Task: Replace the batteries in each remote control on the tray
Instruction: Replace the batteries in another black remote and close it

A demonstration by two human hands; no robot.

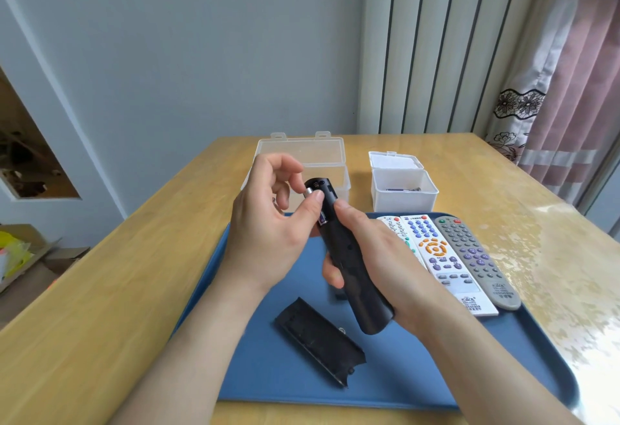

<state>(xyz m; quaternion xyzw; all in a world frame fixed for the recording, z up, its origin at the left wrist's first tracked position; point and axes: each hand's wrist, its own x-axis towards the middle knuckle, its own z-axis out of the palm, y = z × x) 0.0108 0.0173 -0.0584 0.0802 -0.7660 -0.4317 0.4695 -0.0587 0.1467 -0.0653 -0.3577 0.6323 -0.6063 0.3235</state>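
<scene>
My right hand grips a black remote above the blue tray, its open battery bay turned up and away from me. A battery lies in the bay's far end, with my left hand's thumb pressing on it. The other left fingers are spread and loosely curled. The remote's black battery cover lies on the tray in front of me. Three more remotes rest on the tray's right side: a white one partly behind my right hand, a white one with blue and orange buttons, and a grey one.
Two clear plastic boxes stand open beyond the tray on the wooden table: a larger one behind my left hand, and a smaller one with batteries inside. A wall and radiator lie behind, a curtain at right.
</scene>
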